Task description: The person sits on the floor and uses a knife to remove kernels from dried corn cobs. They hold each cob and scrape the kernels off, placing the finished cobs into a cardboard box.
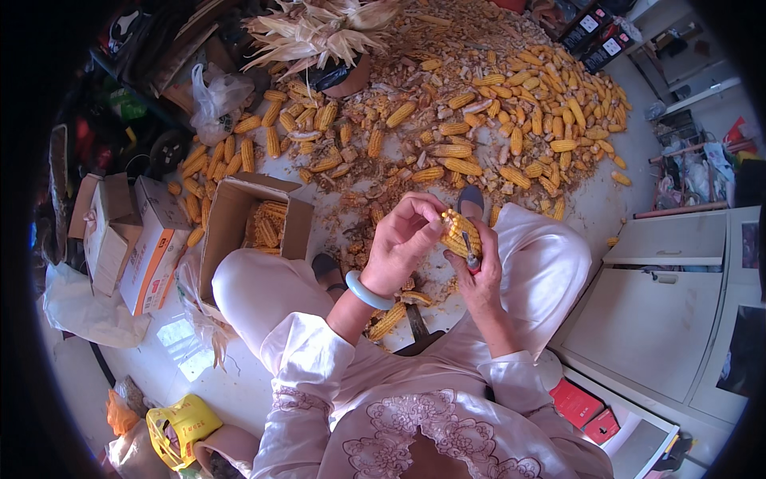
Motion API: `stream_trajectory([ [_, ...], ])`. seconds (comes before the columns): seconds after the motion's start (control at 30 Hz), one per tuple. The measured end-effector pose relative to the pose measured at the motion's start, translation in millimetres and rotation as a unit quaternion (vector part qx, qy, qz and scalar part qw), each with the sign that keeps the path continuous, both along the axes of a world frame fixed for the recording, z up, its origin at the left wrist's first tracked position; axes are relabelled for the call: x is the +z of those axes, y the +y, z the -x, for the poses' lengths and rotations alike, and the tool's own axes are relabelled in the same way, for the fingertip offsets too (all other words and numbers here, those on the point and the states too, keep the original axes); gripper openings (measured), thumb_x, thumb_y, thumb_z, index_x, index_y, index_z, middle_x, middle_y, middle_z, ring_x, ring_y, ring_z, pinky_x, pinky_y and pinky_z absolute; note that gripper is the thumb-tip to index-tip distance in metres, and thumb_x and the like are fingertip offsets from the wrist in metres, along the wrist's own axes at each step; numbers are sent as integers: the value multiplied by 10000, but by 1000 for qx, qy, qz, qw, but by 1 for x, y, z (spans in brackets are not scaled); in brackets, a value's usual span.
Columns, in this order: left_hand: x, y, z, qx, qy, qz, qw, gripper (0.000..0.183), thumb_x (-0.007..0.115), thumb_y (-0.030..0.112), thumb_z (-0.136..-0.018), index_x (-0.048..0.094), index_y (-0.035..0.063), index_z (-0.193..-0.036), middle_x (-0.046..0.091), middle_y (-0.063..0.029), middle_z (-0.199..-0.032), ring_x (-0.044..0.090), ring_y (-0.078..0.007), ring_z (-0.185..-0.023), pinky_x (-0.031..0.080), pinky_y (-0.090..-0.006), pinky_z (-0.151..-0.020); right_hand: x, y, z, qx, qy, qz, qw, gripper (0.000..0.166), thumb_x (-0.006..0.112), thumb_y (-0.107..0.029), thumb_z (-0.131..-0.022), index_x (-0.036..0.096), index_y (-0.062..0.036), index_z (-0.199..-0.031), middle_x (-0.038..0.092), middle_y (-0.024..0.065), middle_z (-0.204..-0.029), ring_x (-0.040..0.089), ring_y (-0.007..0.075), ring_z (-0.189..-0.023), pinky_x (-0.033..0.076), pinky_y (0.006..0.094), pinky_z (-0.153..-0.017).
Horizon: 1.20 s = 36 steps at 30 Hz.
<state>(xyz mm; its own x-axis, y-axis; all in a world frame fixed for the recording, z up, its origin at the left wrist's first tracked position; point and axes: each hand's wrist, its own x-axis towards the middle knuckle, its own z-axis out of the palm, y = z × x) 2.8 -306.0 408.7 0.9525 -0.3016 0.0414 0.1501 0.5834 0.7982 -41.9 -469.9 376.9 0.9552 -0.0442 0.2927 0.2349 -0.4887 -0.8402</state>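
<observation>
My right hand (pixel 483 281) is wrapped around an ear of yellow corn (pixel 458 229) in front of my lap. The same hand holds a tool with a red handle (pixel 473 264), its narrow metal shaft lying along the ear; the exact kind of tool I cannot tell. At the ear's pale tip, the thumb and fingers of my left hand (pixel 404 233) pinch its end. Kernels still cover the side of the ear that faces me. Below my hands, between my knees, more corn ears (pixel 388 321) lie beside a dark bar (pixel 417 323).
A heap of corn ears (pixel 538 120) spreads over the floor ahead, among husk scraps and bare cobs. By my left knee stands an open cardboard box (pixel 224 221) holding ears. Dry husks (pixel 326 36) top a bucket (pixel 350 81). White cabinets (pixel 646 329) flank my right side.
</observation>
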Motion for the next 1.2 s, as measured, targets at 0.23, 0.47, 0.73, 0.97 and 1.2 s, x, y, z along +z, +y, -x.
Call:
stream_trajectory([
  [0.23,0,6,-7,11,-121,-157,980,168,640,152,-889,542,17,-907,496,-54,-1048,511,-118,-937,437,-259,-824,-1,-2,0,0,-25,14,1000,527,696,-85,-813,433,-7,-1263,517,156,-1145,553,285,-1022,458,355,-865],
  [0.47,1,9,-7,19,-169,-218,961,164,632,137,-890,530,8,-895,489,-50,-955,515,-133,-855,450,-265,-735,1,-4,1,-3,-48,54,997,587,701,-3,-747,419,-8,-1262,521,216,-1132,553,398,-1022,474,420,-836],
  [0.73,1,8,-5,-12,-32,-43,999,142,616,118,-902,522,19,-939,509,-25,-925,509,-115,-844,428,-246,-760,4,-4,0,-2,-65,52,997,550,693,-57,-790,421,-13,-1266,513,183,-1141,554,332,-1018,457,387,-859],
  [0.97,7,12,-10,74,-254,-290,920,174,691,132,-837,594,3,-904,568,-77,-926,543,-167,-787,458,-271,-642,4,-6,0,2,-56,63,996,617,692,19,-734,403,-24,-1277,521,212,-1144,553,409,-1028,478,422,-841],
  [1.2,6,6,-6,138,-308,-354,872,127,631,92,-877,537,10,-854,549,-65,-841,519,-160,-724,436,-266,-652,-2,-5,0,4,-44,36,998,536,689,-41,-807,418,-5,-1268,499,176,-1143,547,288,-1021,445,362,-865],
])
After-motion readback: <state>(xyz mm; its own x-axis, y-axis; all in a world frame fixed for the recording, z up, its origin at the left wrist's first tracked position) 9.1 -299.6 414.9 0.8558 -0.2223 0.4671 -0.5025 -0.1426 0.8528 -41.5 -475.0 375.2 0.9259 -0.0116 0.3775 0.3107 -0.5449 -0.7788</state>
